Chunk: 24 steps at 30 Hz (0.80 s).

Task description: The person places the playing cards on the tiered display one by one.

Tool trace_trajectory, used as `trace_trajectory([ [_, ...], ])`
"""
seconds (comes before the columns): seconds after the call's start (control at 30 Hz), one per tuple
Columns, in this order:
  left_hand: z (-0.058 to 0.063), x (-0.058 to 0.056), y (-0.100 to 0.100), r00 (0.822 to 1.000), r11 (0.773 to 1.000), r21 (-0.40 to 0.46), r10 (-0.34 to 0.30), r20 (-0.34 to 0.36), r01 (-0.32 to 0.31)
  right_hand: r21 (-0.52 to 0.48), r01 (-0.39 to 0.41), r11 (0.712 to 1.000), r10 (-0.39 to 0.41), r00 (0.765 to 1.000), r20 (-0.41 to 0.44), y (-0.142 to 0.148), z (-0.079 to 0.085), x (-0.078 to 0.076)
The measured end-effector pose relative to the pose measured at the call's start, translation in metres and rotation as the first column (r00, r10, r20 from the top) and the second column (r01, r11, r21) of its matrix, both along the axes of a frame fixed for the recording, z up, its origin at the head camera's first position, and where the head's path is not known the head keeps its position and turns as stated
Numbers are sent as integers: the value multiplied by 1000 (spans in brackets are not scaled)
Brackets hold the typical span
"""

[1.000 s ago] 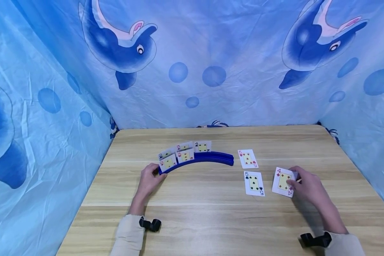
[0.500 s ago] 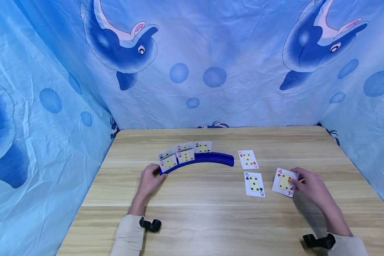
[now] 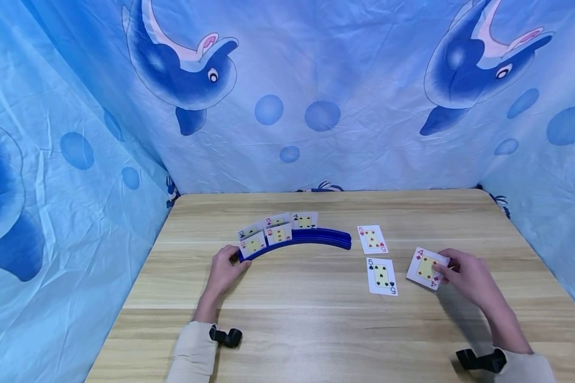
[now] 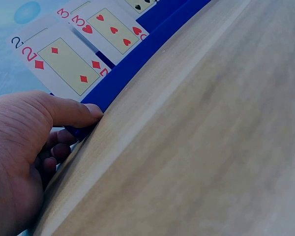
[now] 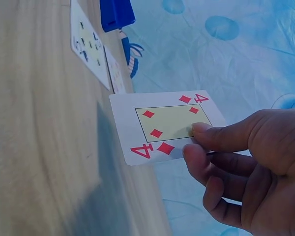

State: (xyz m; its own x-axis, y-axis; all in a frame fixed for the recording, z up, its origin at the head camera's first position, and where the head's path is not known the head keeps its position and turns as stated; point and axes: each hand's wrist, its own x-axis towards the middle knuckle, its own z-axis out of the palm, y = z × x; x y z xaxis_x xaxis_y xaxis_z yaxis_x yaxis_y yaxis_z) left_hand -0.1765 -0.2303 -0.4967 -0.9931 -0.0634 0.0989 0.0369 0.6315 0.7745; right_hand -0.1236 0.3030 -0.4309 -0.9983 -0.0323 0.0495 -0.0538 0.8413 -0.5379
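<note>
My right hand pinches the four of diamonds between thumb and fingers, lifted a little off the table; the right wrist view shows the same card raised above the wood. My left hand grips the left end of the curved blue card holder, thumb pressed on its rim. The holder carries several cards, among them the two of diamonds, the three of hearts and a black four.
The five of hearts and the five of spades lie face up on the wooden table, between holder and right hand. Blue dolphin-print cloth walls in the back and both sides.
My right hand has lifted the four of diamonds off the table and tilted it up slightly. The left hand and the holder have stayed put.
</note>
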Motion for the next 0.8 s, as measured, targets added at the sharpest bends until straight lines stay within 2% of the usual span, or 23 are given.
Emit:
trace_trajectory([
  [0.33, 0, 1, 0, 1000, 1000, -9, -1, -10, 1, -5, 4, 1000, -5, 999, -51, -11, 10, -6],
  [0.57, -2, 1, 0, 1000, 1000, -2, -2, -12, 2, -8, 16, 1000, -17, 991, -130, -23, 16, -12],
  [0.8, -3, -1, -2, 1000, 1000, -15, -9, -20, 9, -44, 3, 999, -9, 989, -149, -36, 20, -18],
])
